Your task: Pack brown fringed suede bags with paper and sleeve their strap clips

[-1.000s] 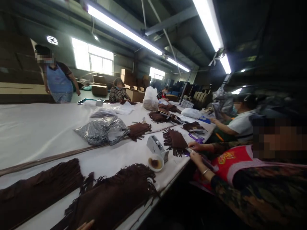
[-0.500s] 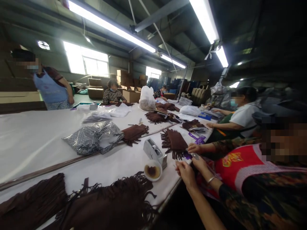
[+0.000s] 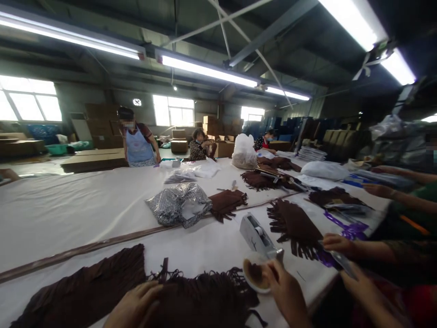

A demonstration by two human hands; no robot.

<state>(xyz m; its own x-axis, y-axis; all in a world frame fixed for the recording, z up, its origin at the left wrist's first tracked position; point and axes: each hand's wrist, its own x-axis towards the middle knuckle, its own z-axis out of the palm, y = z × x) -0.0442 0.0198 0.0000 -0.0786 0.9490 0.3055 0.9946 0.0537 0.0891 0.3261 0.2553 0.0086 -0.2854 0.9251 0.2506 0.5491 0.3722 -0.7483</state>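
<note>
One left hand (image 3: 134, 304) on brown fringed cloth (image 3: 201, 298)

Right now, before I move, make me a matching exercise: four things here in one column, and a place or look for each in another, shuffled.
Column one:
1. Left hand
2. Right hand
3. Tape dispenser
4. Patterned bag

Column two:
A. Fingers at the small white bowl
B. Shiny, silvery plastic
C. On the near brown fringed cloth
D. Grey, just beyond the bowl

Right pairs: 1-C, 2-A, 3-D, 4-B.
</note>
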